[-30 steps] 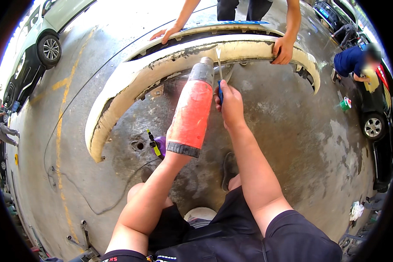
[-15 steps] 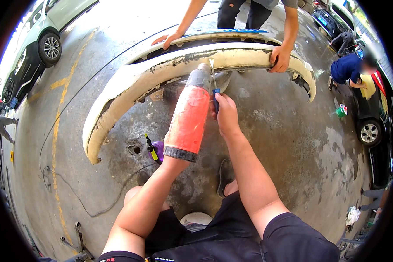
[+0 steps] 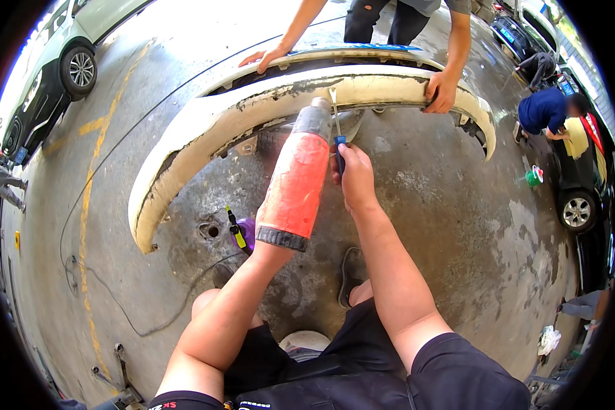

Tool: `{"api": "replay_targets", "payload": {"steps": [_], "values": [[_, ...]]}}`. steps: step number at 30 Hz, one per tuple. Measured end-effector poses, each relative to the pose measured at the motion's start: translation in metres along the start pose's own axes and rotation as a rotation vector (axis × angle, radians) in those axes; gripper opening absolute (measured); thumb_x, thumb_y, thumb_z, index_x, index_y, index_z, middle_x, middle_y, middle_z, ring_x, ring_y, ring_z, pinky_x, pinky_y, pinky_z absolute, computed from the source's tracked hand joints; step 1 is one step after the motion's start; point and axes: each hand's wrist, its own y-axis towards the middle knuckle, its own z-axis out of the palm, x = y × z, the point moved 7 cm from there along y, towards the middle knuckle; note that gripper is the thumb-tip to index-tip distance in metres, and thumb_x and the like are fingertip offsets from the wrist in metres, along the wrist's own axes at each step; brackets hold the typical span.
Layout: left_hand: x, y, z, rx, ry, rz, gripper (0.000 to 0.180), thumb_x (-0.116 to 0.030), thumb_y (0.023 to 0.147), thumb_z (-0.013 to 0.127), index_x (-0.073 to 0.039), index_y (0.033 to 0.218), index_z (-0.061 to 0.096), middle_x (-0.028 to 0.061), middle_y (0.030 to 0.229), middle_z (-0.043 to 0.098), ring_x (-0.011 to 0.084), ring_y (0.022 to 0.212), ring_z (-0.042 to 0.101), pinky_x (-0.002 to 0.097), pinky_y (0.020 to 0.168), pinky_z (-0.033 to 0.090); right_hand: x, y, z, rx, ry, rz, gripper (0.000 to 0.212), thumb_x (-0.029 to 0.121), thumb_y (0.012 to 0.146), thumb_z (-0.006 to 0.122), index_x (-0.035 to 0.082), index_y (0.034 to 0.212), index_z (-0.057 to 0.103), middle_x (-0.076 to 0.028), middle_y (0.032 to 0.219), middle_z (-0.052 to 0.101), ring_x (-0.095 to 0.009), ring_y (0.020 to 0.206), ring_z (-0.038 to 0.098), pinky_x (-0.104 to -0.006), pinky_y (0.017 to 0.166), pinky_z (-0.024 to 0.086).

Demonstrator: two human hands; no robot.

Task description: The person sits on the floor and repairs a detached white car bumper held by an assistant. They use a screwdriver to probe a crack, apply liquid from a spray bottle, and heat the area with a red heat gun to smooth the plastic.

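Observation:
My left hand (image 3: 273,255), mostly hidden beneath a red heat gun (image 3: 295,181), holds it with the nozzle pointing away from me at a worn cream car bumper (image 3: 253,99). The nozzle end is close to the bumper's near edge. In my right hand (image 3: 357,176) is a blue-handled pry tool (image 3: 337,123) with a slim shaft and a forked tip, which lies against the bumper just right of the nozzle. Across from me, a co-worker's hand (image 3: 442,91) grips the bumper at right, while their other hand (image 3: 265,57) rests on its far edge.
A purple spray bottle (image 3: 247,234) stands beside a floor hole (image 3: 213,231). A cable (image 3: 140,335) runs over the concrete at left. A white car (image 3: 58,75) is parked far left. At right, a person in blue (image 3: 543,109) leans over a dark car (image 3: 581,188), near a green tub (image 3: 534,176).
The heat gun and pry tool hold nearly the same place at the bumper. The view has shifted slightly. The person in blue at right has moved a little.

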Motion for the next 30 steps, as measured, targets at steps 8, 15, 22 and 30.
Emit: {"api": "replay_targets", "payload": {"steps": [8, 15, 22, 30], "values": [[0.017, -0.007, 0.010, -0.028, -0.297, -0.175, 0.042, -0.029, 0.101, 0.083, -0.008, 0.137, 0.076, 0.0164, 0.131, 0.076, 0.0412, 0.122, 0.069, 0.0505, 0.107, 0.053, -0.002, 0.003, -0.002, 0.009, 0.019, -0.001, 0.027, 0.028, 0.114, 0.056, 0.004, 0.109, 0.069, 0.000, 0.080, 0.061, -0.010, 0.063, 0.052, -0.0286, 0.058, 0.042], [0.019, -0.010, 0.016, -0.056, -0.497, -0.206, 0.040, -0.028, 0.102, 0.083, -0.007, 0.135, 0.076, 0.0175, 0.130, 0.076, 0.0415, 0.121, 0.069, 0.0503, 0.107, 0.053, 0.001, 0.002, -0.002, 0.026, 0.014, -0.019, 0.026, 0.026, 0.115, 0.056, 0.004, 0.112, 0.070, 0.001, 0.082, 0.061, -0.009, 0.066, 0.051, -0.0279, 0.061, 0.042], [0.020, -0.011, 0.017, -0.025, -0.453, -0.205, 0.040, -0.030, 0.103, 0.081, -0.007, 0.135, 0.076, 0.0175, 0.131, 0.076, 0.0425, 0.122, 0.068, 0.0512, 0.108, 0.053, -0.002, 0.003, -0.004, 0.034, 0.013, -0.027, 0.026, 0.027, 0.116, 0.057, 0.004, 0.114, 0.070, 0.002, 0.082, 0.062, -0.008, 0.065, 0.051, -0.0268, 0.060, 0.042], [0.025, -0.012, 0.015, -0.027, -0.421, -0.198, 0.039, -0.031, 0.104, 0.080, -0.008, 0.135, 0.076, 0.0172, 0.130, 0.076, 0.0424, 0.123, 0.068, 0.0513, 0.108, 0.052, -0.001, 0.003, -0.002, 0.032, 0.013, -0.023, 0.028, 0.027, 0.116, 0.058, 0.004, 0.117, 0.072, 0.002, 0.082, 0.062, -0.008, 0.065, 0.051, -0.0260, 0.060, 0.042]]}}
